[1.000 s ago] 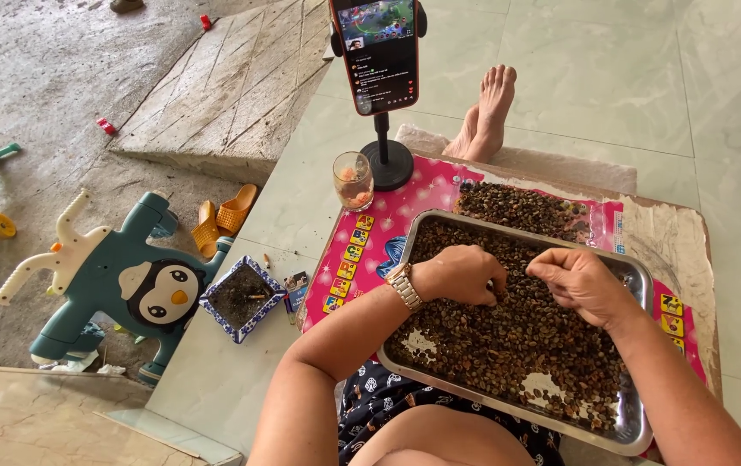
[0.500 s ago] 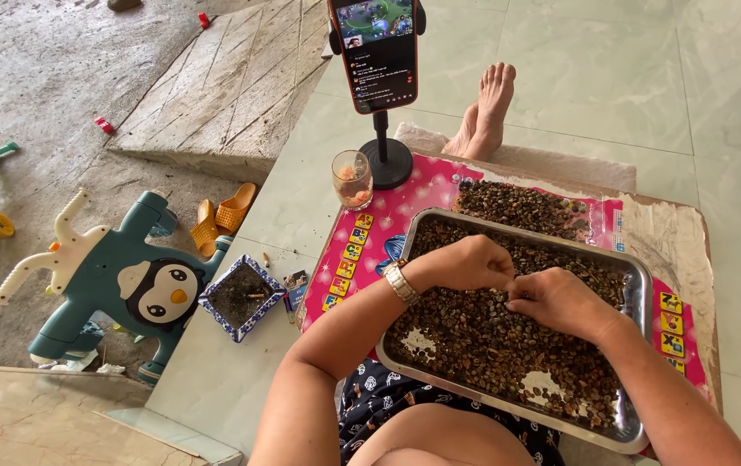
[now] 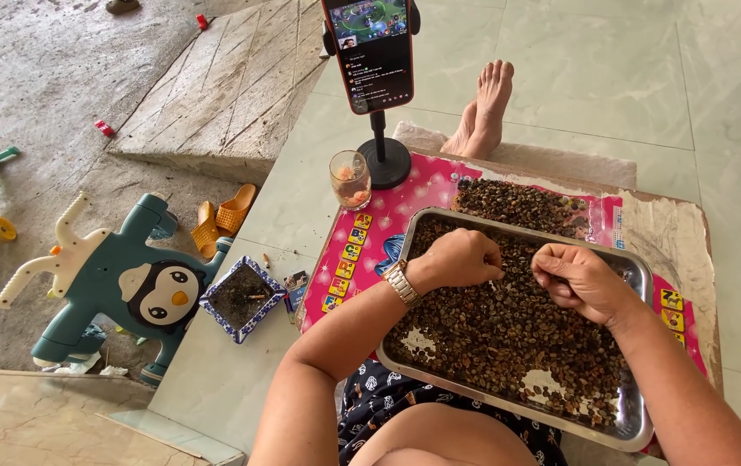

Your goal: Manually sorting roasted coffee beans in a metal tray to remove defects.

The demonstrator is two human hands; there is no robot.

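A rectangular metal tray (image 3: 407, 240) rests on my lap and on a pink mat, and is filled with small dark brown seed-like pieces (image 3: 508, 336). My left hand (image 3: 459, 257), with a metal watch on the wrist, is curled over the tray's far part, its fingertips pinched down into the pieces. My right hand (image 3: 579, 280) hovers just to its right, fingers curled with the thumb on top, closed on a few pieces. The two hands are a short gap apart.
A second heap of dark pieces (image 3: 517, 204) lies on the pink mat (image 3: 388, 216) beyond the tray. A phone on a stand (image 3: 369, 53), a glass (image 3: 351, 179) and my bare foot (image 3: 487, 108) are farther off. To the left sit an ashtray (image 3: 242, 296), a penguin toy (image 3: 129, 285) and orange sandals (image 3: 219, 216).
My hands met in the middle of the tray half a second ago. They have since drawn apart, the right hand lifting to the right.
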